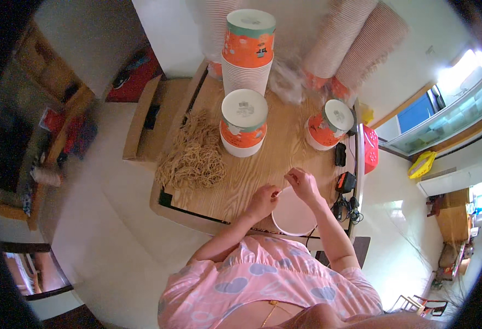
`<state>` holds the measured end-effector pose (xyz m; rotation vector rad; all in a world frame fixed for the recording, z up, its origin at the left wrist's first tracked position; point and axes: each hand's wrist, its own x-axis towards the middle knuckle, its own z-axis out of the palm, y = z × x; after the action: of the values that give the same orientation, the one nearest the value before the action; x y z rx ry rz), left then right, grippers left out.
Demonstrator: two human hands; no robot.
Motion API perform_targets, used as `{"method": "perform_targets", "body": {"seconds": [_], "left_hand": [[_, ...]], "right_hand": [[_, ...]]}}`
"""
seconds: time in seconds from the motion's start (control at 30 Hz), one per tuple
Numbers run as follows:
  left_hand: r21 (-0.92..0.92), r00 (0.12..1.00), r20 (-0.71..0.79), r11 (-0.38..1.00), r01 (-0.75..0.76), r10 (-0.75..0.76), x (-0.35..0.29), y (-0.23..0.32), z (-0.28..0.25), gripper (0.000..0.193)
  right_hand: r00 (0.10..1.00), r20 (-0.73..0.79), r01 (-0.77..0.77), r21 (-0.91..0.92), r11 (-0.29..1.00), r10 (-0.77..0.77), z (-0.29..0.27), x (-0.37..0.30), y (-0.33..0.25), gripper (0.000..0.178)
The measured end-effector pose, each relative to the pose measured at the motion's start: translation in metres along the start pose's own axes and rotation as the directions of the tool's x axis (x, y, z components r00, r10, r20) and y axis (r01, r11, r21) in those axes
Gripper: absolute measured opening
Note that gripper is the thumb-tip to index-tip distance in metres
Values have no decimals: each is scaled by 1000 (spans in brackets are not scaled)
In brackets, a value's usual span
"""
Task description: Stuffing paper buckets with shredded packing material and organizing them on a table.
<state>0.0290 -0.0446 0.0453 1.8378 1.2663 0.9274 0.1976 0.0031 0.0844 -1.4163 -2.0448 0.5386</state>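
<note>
A white round paper bucket (294, 215) stands at the near edge of the wooden table, right in front of me. My left hand (264, 200) is at its left rim with the fingertips pinched together. Above the far rim, my right hand (302, 183) is also closed in a pinch, a little apart from the left. Whatever the fingers hold is too small to make out. To the left lies a loose heap of brown twine (194, 159). Beyond my hands, an upside-down orange and white paper bucket (243, 131) sits on the tabletop.
A tall stack of upturned paper buckets (247, 74) rises at the back. Another upturned bucket (328, 127) stands right. Long nested bucket stacks (342, 38) lean on the wall. A black and orange charger (345, 182) with cables lies at the right edge; a cardboard box (147, 123) adjoins the left.
</note>
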Motion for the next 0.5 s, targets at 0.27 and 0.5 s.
{"method": "perform_targets", "body": {"seconds": [0.27, 0.5], "left_hand": [[-554, 966, -133, 825, 113, -222, 5, -21, 22, 21], [-752, 908, 126, 558, 350, -399, 16, -50, 29, 17]], "right_hand": [[942, 215, -306, 240, 921, 256, 16, -7, 3, 19], [949, 191, -303, 330, 894, 251, 21, -10, 1, 19]]}}
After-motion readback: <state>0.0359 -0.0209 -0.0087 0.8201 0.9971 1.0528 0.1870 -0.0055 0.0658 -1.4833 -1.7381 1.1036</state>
